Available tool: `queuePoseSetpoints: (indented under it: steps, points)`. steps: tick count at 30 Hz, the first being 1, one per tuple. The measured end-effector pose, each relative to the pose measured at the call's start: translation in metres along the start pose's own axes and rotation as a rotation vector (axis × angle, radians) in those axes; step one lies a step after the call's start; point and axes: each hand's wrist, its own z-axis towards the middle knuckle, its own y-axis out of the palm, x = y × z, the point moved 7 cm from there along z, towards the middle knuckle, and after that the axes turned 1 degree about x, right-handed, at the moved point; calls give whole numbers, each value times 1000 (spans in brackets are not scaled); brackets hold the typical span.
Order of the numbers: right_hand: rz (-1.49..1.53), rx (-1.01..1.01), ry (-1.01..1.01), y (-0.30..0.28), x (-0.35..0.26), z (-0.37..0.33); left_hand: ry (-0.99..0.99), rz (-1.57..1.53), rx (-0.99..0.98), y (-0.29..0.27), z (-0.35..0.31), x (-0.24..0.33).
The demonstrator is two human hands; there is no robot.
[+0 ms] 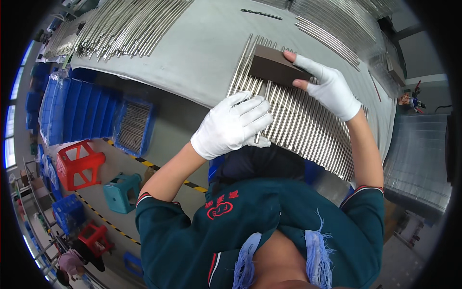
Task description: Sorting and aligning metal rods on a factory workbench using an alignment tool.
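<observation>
My right hand (332, 89), in a white glove with bare thumb and fingertip, grips a dark brown rectangular block (276, 69) by its right end. The block lies over the upper ends of a row of slim metal rods (308, 123), set side by side at the table's front edge. My left hand (233, 123), also gloved in white, rests at the row's left end. Its fingers stretch over the rods, and its thumb shows by their lower ends. One rod end pokes out between fingers and thumb; whether it is pinched there is hidden.
More metal rods (130, 29) lie far left on the pale tabletop (202, 53). A dark drill bit (261, 14) lies at the back. Clear plastic-wrapped stacks (337, 24) stand far right. Blue crates (82, 111), a red stool (79, 164) and a teal stool (120, 192) occupy the left floor.
</observation>
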Motion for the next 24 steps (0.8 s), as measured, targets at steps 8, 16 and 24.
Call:
queuePoseSetpoints:
  steps: [8, 16, 24]
  points:
    - [69, 205, 109, -55, 62, -68, -49, -56, -70, -1, 2, -3]
    - [202, 1101, 295, -141, 165, -140, -111, -43, -234, 9, -9, -11]
    - [119, 1184, 268, -141, 179, -156, -77, 33, -304, 13, -3, -12]
